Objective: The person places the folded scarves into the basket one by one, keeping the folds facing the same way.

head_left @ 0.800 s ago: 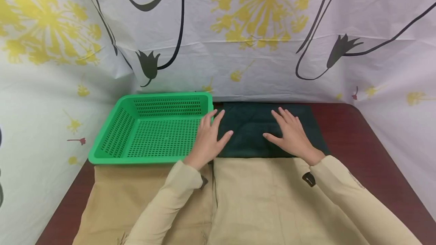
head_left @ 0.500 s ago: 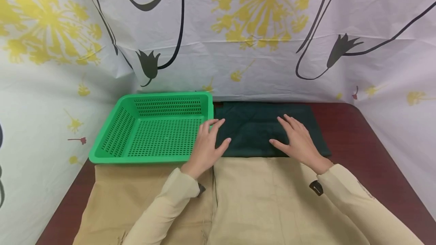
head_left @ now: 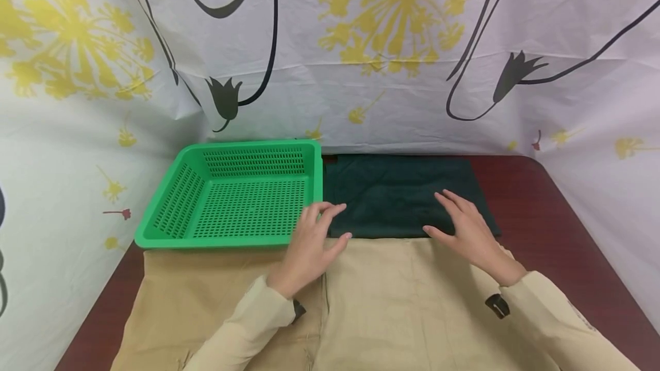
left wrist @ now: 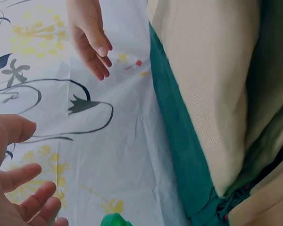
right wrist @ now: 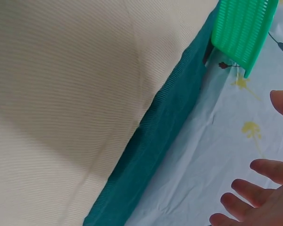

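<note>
Both hands hover with nothing in them, fingers spread and slightly bent. My left hand [head_left: 309,248] is over the near right corner of a green plastic basket [head_left: 154,242], beside a folded beige cloth. My right hand [head_left: 471,239] is farther right, above the seam between a dark green cloth [head_left: 381,193] and the beige cloth [head_left: 376,302]. The basket holds nothing and has slotted walls. In the left wrist view the fingers of the left hand [left wrist: 23,188] show at the lower left, with the right hand [left wrist: 89,37] beyond. The right wrist view shows the right hand [right wrist: 259,197] at the lower right.
A tan cloth [head_left: 216,296] lies in front of the basket, left of the beige one. Beneath is a dark red wooden table [head_left: 541,228], bare along its right side. A white curtain [head_left: 289,102] with yellow and grey flowers encloses the back and sides.
Both hands have drawn back toward the body, the right one also shifting rightward. The basket and cloths have stayed where they were.
</note>
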`<state>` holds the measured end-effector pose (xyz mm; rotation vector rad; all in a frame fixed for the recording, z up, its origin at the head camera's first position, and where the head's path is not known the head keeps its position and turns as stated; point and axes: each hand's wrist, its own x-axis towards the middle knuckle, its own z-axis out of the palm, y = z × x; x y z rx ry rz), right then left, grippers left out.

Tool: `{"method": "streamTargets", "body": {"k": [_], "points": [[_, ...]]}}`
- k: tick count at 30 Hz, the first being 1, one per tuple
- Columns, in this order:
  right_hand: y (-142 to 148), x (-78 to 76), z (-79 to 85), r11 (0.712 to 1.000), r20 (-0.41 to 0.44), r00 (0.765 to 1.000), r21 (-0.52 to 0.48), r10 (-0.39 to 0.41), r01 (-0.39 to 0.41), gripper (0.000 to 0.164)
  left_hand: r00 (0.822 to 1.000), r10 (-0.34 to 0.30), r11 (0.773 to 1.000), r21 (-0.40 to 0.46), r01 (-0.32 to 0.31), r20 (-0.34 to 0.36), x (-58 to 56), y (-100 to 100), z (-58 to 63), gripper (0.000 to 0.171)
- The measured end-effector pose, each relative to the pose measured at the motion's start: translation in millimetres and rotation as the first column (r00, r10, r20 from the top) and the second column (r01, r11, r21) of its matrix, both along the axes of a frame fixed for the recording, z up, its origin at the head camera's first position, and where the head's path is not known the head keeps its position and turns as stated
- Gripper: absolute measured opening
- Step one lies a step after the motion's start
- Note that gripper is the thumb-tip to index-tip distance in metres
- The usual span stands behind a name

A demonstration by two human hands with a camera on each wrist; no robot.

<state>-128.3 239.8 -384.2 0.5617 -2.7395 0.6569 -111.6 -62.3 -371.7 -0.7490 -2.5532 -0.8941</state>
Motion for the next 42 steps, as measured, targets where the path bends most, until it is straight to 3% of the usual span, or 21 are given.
{"method": "streamTargets", "body": {"k": [6, 10, 18, 24, 32, 35, 37, 40, 42], "points": [[10.4, 14.4, -1.5, 0.999, 0.015, 1.000, -0.027, -0.019, 0.020, 0.069, 0.995, -0.100, 0.992, 0.080, 0.101, -0.013, 14.0, -2.8, -6.0, 0.041], [18.3, 22.8, -6.0, 0.998, 0.061, 0.997, -0.045, -0.041, 0.044, 0.068, 0.990, -0.136, 0.987, 0.086, 0.139, -0.035, 20.8, -3.5, -11.2, 0.038], [29.8, 36.9, -13.9, 0.994, 0.122, 0.990, -0.074, -0.069, 0.079, 0.066, 0.999, -0.046, 0.997, 0.069, 0.046, -0.013, 28.0, -7.4, -21.2, 0.035], [39.3, 45.4, -18.2, 0.990, 0.154, 0.984, -0.090, -0.092, 0.106, 0.065, 0.997, -0.006, 0.999, 0.043, 0.003, 0.081, 33.2, -11.3, -31.1, 0.032], [52.3, 57.3, -24.1, 0.978, 0.231, 0.964, -0.129, -0.133, 0.166, 0.064, 0.981, 0.027, 1.000, -0.008, -0.026, 0.192, 40.6, -15.2, -41.3, 0.034], [54.7, 61.3, -25.5, 0.976, 0.247, 0.959, -0.128, -0.140, 0.176, 0.063, 0.970, 0.037, 0.999, -0.032, -0.031, 0.241, 42.2, -17.1, -44.1, 0.037], [56.4, 64.0, -26.4, 0.975, 0.254, 0.957, -0.127, -0.143, 0.180, 0.063, 0.953, 0.047, 0.998, -0.061, -0.030, 0.298, 43.7, -18.1, -46.0, 0.040], [59.4, 67.3, -29.2, 0.975, 0.248, 0.958, -0.131, -0.143, 0.180, 0.063, 0.915, 0.053, 0.995, -0.096, -0.016, 0.399, 46.0, -18.9, -49.4, 0.046], [61.3, 69.4, -31.2, 0.974, 0.243, 0.959, -0.134, -0.146, 0.182, 0.063, 0.878, 0.052, 0.995, -0.102, -0.004, 0.475, 47.6, -18.9, -51.4, 0.049]]}}
